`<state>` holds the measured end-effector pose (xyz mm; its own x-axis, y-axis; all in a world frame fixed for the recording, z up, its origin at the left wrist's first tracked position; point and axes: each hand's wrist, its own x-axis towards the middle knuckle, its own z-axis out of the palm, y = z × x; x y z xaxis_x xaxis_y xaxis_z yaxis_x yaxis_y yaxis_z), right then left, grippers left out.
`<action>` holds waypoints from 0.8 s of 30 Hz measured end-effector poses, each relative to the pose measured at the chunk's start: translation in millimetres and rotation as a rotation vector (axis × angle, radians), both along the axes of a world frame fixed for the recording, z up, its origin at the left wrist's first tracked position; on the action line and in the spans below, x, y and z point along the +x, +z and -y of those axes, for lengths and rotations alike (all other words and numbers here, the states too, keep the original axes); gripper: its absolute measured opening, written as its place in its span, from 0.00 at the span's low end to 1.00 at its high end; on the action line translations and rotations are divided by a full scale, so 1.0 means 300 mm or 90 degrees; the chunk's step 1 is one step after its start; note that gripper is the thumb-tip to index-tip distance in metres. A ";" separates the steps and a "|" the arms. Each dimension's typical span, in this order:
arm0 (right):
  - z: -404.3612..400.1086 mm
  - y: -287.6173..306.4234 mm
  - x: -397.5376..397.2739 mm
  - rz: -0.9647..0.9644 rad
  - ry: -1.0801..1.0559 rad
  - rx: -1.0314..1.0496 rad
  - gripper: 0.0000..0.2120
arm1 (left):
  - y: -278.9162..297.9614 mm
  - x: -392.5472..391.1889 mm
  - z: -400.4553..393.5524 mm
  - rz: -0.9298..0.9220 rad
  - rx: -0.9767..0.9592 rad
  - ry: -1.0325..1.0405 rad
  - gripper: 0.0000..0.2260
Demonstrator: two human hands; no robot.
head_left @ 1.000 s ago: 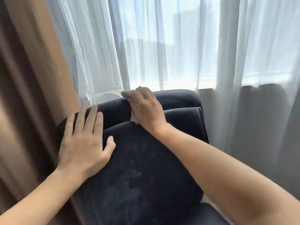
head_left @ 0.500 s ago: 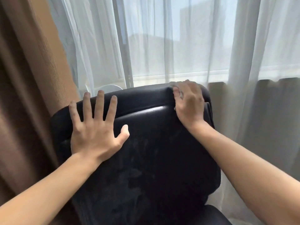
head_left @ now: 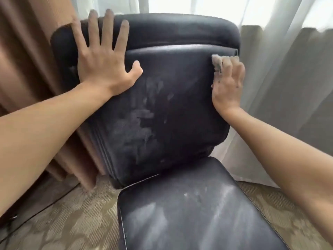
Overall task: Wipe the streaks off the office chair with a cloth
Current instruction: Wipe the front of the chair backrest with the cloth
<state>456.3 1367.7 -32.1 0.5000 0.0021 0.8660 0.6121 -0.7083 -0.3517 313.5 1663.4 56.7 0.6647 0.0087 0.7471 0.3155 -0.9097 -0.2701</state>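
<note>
Left hand (head_left: 104, 58) flat on backrest (head_left: 171, 109)

1. I am seeing the left hand (head_left: 104, 56) lying flat at ten o'clock on the backrest (head_left: 162, 105), blocking that corner.
2. The brown curtain (head_left: 27, 60) is crowding nine o'clock.
3. The seat (head_left: 189, 213) at six o'clock is lying open.

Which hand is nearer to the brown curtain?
Left. The left hand rests flat on the backrest's upper left, beside the brown curtain; the right hand is at the opposite edge.
</note>
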 end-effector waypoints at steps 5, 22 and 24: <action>-0.402 -0.075 -0.328 -0.056 0.067 0.206 0.19 | -0.006 -0.015 -0.006 0.001 -0.002 0.003 0.37; -0.605 -0.238 -0.575 -0.155 0.090 0.266 0.13 | -0.008 -0.010 -0.027 0.017 -0.001 -0.003 0.37; -0.737 -0.277 -0.758 -0.160 0.212 0.221 0.16 | -0.014 -0.017 -0.036 0.021 0.001 -0.004 0.37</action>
<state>229.0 1588.9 -115.0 0.7128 -0.0695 0.6979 0.6504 -0.3071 -0.6948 308.3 1674.3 52.4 0.6393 0.0041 0.7690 0.3189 -0.9113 -0.2603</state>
